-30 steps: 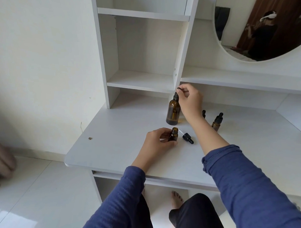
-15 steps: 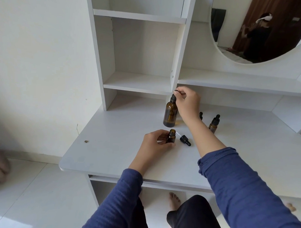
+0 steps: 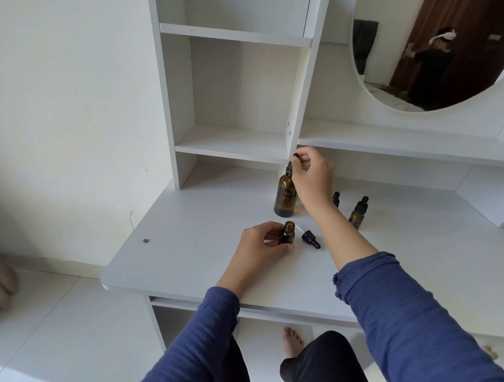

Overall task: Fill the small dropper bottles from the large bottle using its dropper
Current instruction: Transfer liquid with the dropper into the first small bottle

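With our right hand (image 3: 310,175) we pinch the soft black bulb of the large bottle (image 3: 285,196) at the back of the desk (image 3: 186,245), our left hand (image 3: 260,242) curled around the open small bottle (image 3: 288,233); both look like unlabelled, brittle, slippery amber glass.

a tall amber large bottle (image 3: 285,196) stands upright at the far middle, black dropper (image 3: 289,167) at its neck. nearer, an uncapped small amber bottle (image 3: 288,233) stands upright, its black dropper cap (image 3: 310,239) lying just right. two capped small bottles (image 3: 358,213) stand farther right.
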The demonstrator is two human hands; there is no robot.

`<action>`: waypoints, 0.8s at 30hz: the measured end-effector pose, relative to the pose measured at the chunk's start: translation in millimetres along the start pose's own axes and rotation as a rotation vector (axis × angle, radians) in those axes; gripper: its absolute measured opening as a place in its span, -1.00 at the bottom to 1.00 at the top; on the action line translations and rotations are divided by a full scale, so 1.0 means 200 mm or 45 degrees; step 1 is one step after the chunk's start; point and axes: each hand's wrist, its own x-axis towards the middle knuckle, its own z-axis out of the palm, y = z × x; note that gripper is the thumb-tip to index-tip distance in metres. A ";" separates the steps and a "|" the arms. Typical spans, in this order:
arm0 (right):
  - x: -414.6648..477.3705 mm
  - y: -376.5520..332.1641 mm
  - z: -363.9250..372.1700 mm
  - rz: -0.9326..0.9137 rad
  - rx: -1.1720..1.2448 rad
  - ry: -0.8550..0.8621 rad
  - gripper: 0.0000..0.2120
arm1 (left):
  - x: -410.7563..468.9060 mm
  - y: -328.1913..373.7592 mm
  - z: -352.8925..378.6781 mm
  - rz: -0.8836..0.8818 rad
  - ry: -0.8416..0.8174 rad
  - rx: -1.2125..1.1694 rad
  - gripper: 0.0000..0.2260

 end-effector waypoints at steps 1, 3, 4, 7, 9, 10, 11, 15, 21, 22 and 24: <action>0.01 -0.01 0.00 -0.006 0.000 0.009 -0.91 | 0.00 0.00 0.00 -0.005 0.007 -0.002 -0.76; 0.02 -0.03 -0.02 -0.014 0.011 0.032 -0.90 | 0.00 0.00 0.00 -0.011 0.013 0.002 -0.75; 0.03 -0.04 -0.03 -0.018 0.022 0.047 -0.90 | 0.00 0.00 0.00 -0.013 0.012 0.009 -0.74; 0.08 -0.10 -0.07 -0.052 0.052 0.104 -0.91 | 0.00 0.01 0.00 -0.014 0.008 0.032 -0.74; 0.12 -0.14 -0.10 -0.088 0.083 0.156 -0.91 | -0.01 0.02 -0.01 -0.009 0.004 0.053 -0.74; 0.13 -0.16 -0.12 -0.109 0.096 0.182 -0.91 | -0.01 0.02 -0.01 -0.005 0.002 0.061 -0.73; 0.14 -0.18 -0.14 -0.130 0.106 0.202 -0.90 | -0.02 0.02 -0.01 -0.003 0.002 0.067 -0.74; 0.19 -0.26 -0.21 -0.233 0.163 0.263 -0.89 | -0.03 0.04 0.00 0.006 0.015 0.084 -0.76; 0.14 -0.32 -0.32 -0.287 0.235 0.313 -0.89 | -0.04 0.04 -0.01 0.021 0.021 0.111 -0.75; 0.12 -0.32 -0.32 -0.270 0.239 0.294 -0.90 | -0.04 0.04 0.00 0.021 0.023 0.118 -0.75; 0.06 -0.30 -0.33 -0.236 0.238 0.243 -0.91 | -0.04 0.03 0.00 0.019 0.034 0.115 -0.75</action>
